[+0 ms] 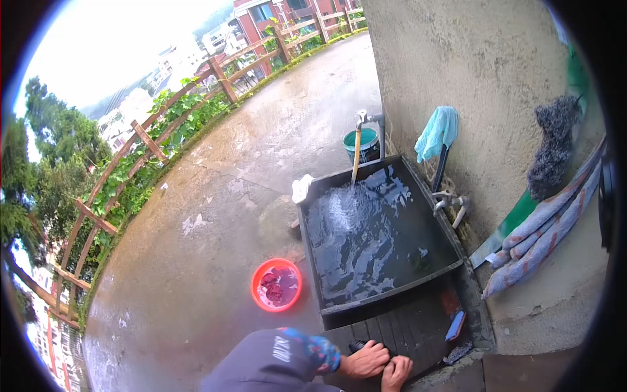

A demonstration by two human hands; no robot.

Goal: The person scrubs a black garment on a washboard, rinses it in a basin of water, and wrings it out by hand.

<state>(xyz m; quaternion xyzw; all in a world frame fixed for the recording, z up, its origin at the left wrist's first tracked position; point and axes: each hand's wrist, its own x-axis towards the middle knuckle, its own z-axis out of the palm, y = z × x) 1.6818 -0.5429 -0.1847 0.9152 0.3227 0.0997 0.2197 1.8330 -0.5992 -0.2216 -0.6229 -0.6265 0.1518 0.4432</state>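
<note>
Low on the ribbed dark washboard slab (385, 330), my left hand (367, 360) is closed over a small black, cloth-like item (357, 345); its exact kind is hidden under the fingers. My right hand (396, 374) is close beside it with curled fingers, pressed against the same dark bundle. A patterned blue cuff and a grey sleeve (268, 362) cover my left arm. Just beyond the slab is a dark square sink (385, 297) filled with water. From a tap (361, 117), a tan hose (356, 153) runs water into it.
An orange-red basin (255, 297) with reddish cloth in water stands on the wet concrete at left. A blue brush (455, 325) lies at the slab's right edge. A green bucket (351, 140) is behind the sink; a turquoise cloth (436, 134) and striped towel (545, 228) hang by the wall.
</note>
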